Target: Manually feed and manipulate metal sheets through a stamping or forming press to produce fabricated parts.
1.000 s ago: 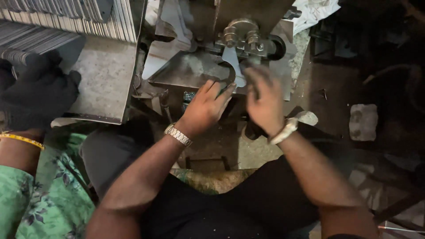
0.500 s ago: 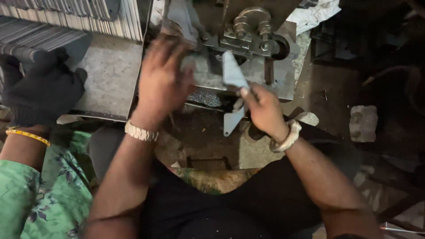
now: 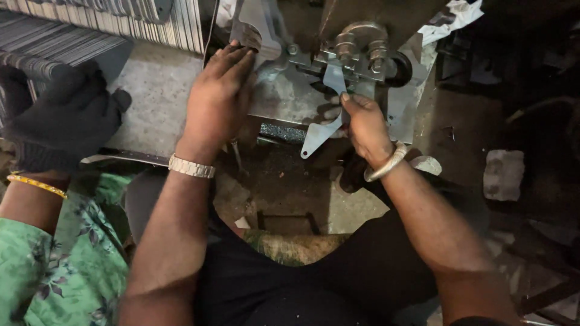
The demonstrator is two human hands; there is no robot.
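The right hand (image 3: 365,130) pinches a flat metal piece (image 3: 319,136), its top hidden under the press (image 3: 356,57). The left hand (image 3: 219,96) lies flat, fingertips covering another piece (image 3: 257,27).

No packages, labels, signs or screens are in view.

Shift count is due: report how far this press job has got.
Done: flat grey blanks stand stacked in rows at upper left. In hand: the right hand holds a grey metal blade piece at the press die, while the left hand rests on another plate on the bed. How many remain cannot be told.
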